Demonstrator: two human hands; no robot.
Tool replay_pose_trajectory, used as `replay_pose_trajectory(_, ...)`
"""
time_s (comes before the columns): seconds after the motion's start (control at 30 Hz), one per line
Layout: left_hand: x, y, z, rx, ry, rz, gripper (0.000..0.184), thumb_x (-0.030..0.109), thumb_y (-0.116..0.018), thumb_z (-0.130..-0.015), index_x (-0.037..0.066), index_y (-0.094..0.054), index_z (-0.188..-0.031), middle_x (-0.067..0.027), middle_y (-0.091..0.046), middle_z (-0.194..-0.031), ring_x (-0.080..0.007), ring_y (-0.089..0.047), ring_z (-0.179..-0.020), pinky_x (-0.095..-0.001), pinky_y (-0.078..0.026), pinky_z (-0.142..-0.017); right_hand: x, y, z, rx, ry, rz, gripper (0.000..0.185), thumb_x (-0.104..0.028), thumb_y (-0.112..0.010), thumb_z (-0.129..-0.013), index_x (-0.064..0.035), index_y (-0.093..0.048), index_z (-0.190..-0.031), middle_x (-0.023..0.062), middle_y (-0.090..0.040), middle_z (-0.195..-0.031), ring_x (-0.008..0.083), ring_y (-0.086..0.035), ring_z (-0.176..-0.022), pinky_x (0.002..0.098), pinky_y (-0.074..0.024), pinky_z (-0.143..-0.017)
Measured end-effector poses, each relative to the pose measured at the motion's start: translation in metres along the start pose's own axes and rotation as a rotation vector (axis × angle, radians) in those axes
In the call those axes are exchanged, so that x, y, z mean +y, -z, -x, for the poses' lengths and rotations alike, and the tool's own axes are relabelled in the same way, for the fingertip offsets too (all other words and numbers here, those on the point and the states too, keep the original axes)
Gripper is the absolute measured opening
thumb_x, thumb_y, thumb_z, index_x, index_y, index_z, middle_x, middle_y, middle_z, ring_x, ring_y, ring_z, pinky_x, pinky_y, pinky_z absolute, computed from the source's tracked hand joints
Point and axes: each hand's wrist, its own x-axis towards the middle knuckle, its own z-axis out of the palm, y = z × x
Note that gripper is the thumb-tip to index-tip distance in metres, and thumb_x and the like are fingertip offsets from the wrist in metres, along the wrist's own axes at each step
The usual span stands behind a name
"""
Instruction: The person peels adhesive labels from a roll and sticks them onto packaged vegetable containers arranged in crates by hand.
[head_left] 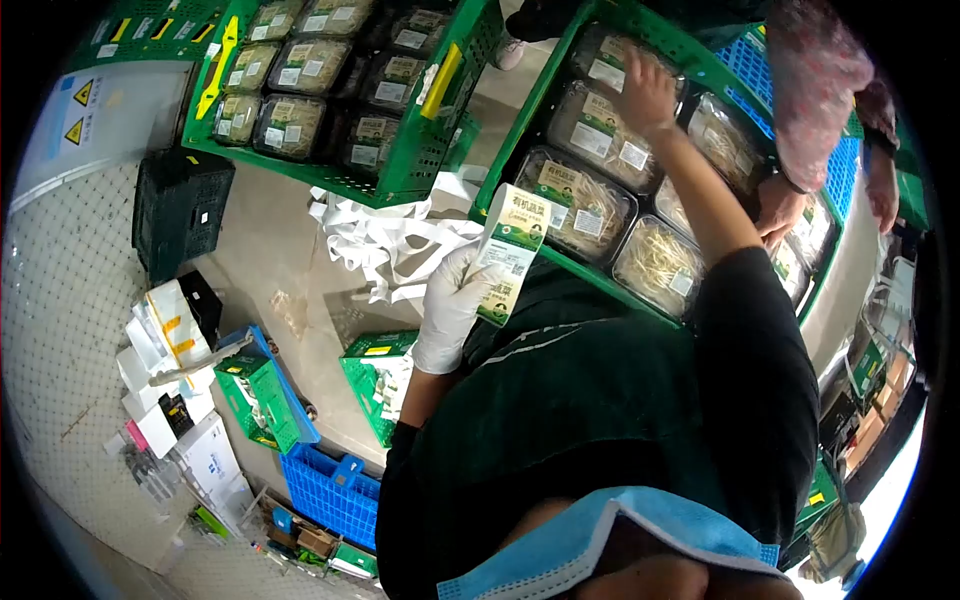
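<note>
My left hand (452,305), in a white glove, grips a strip of green and white labels (515,250) beside the near crate's edge. My bare right hand (650,92) reaches over the green crate (690,52), fingers spread, above a labelled tray of sprouts (600,68) at the crate's far end. Several clear-lidded trays fill this crate, among them a labelled tray (575,205) near the label strip and a tray of pale sprouts (658,258) with a small white label. A co-worker's hand (780,208) touches the trays on the crate's right side.
Another green crate (400,165) with packed trays stands at upper left. White straps (400,240) lie on the floor. A black crate (185,210), a small green crate (255,400) and a blue basket (330,495) are at left. The co-worker's patterned sleeve (815,90) hangs over the right side.
</note>
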Motion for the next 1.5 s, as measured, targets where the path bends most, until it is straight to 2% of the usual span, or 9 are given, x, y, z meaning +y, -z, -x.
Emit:
replay_pose_trajectory(0.03,-0.003,-0.003,-0.002,-0.008,-0.001,0.001,0.016,0.002,-0.051,-0.078,-0.003,-0.052,-0.094,-0.0064,-0.058,-0.085,-0.0073,-0.055,-0.073,-0.0193,-0.044,-0.062,-0.010,0.048,0.007,-0.689,-0.067,-0.402,0.077,-0.058,-0.038,-0.077,-0.0055,-0.018,-0.129,0.0189,-0.041,-0.119,0.0271,-0.041,-0.110,0.0413,-0.0279,-0.094)
replay_pose_trajectory(0.13,-0.009,-0.003,-0.005,-0.122,-0.060,-0.158,0.019,0.000,-0.051,-0.077,-0.002,-0.050,-0.096,-0.0060,-0.058,-0.086,-0.0092,-0.054,-0.077,-0.0222,-0.045,-0.067,-0.020,0.113,0.086,-0.849,0.382,-1.550,0.052,-0.042,-0.058,-0.073,-0.0022,-0.048,-0.106,0.0131,-0.054,-0.099,0.0207,-0.051,-0.093,0.0318,-0.0403,-0.082)
replay_pose_trajectory(0.23,0.013,-0.014,-0.013,-0.246,0.230,-0.661,0.022,-0.002,-0.051,-0.076,-0.003,-0.049,-0.098,-0.0067,-0.057,-0.086,-0.0113,-0.055,-0.079,-0.0234,-0.044,-0.069,-0.026,0.135,0.129,-0.345,0.419,-1.313,0.017,-0.013,-0.062,-0.071,-0.0015,-0.053,-0.079,0.0146,-0.055,-0.069,0.0290,-0.054,-0.063,0.0343,-0.0419,-0.055)
replay_pose_trajectory(0.57,-0.014,-0.085,-0.002,-0.374,-0.180,-0.697,0.024,0.022,-0.064,-0.072,-0.001,-0.056,-0.078,-0.0050,-0.057,-0.068,-0.0088,-0.052,-0.062,-0.0242,-0.042,-0.056,0.057,0.132,0.164,-0.019,0.109,-0.981,0.010,-0.014,-0.062,-0.070,-0.0046,-0.059,-0.075,0.0100,-0.059,-0.071,0.0215,-0.058,-0.059,0.0309,-0.0465,-0.054)
replay_pose_trajectory(0.97,-0.027,-0.049,0.008,-0.212,-0.104,-0.442,0.015,0.002,-0.051,-0.075,-0.003,-0.053,-0.088,-0.0080,-0.058,-0.084,-0.0120,-0.055,-0.075,-0.0239,-0.044,-0.067,0.080,0.051,0.224,-0.322,0.174,-0.185,0.057,-0.038,-0.053,-0.075,-0.0032,-0.036,-0.116,0.0146,-0.051,-0.084,0.0281,-0.053,-0.079,0.0391,-0.0424,-0.069)
replay_pose_trajectory(1.1,-0.051,-0.074,0.005,-0.378,-0.456,-0.708,0.033,-0.001,-0.053,-0.073,-0.005,-0.046,-0.105,-0.0084,-0.057,-0.094,-0.0154,-0.056,-0.083,-0.0253,-0.044,-0.076,0.096,0.111,0.208,-0.729,-0.085,-1.463,0.058,-0.043,-0.052,-0.076,-0.0021,-0.038,-0.115,0.0154,-0.053,-0.098,0.0234,-0.052,-0.090,0.0350,-0.0410,-0.078)
replay_pose_trajectory(1.13,-0.052,-0.090,0.012,-0.385,-0.098,-0.290,0.034,-0.001,-0.053,-0.073,-0.005,-0.047,-0.106,-0.0093,-0.056,-0.097,-0.0155,-0.054,-0.088,-0.0252,-0.043,-0.078,0.089,0.122,0.210,-0.690,0.036,-1.655,0.054,-0.039,-0.055,-0.076,-0.0005,-0.040,-0.112,0.0133,-0.053,-0.098,0.0187,-0.050,-0.089,0.0321,-0.0401,-0.080)
replay_pose_trajectory(1.27,-0.036,-0.110,0.008,-0.464,0.155,-0.722,0.035,0.000,-0.053,-0.074,-0.005,-0.046,-0.108,-0.0095,-0.055,-0.102,-0.0136,-0.052,-0.093,-0.0229,-0.041,-0.080,0.080,0.151,0.221,-0.480,0.214,-1.285,0.025,-0.018,-0.063,-0.071,-0.0016,-0.053,-0.086,0.0145,-0.054,-0.068,0.0248,-0.053,-0.060,0.0322,-0.0414,-0.056)
replay_pose_trajectory(1.5,-0.062,-0.134,0.007,-0.251,-0.372,-0.795,0.012,0.011,-0.060,-0.073,0.001,-0.055,-0.070,-0.0063,-0.053,-0.059,-0.0097,-0.049,-0.054,-0.0238,-0.040,-0.049,0.109,0.137,0.200,-0.192,0.077,-1.103,0.013,-0.016,-0.061,-0.072,-0.0046,-0.061,-0.078,0.0111,-0.060,-0.070,0.0213,-0.059,-0.060,0.0288,-0.0473,-0.057)
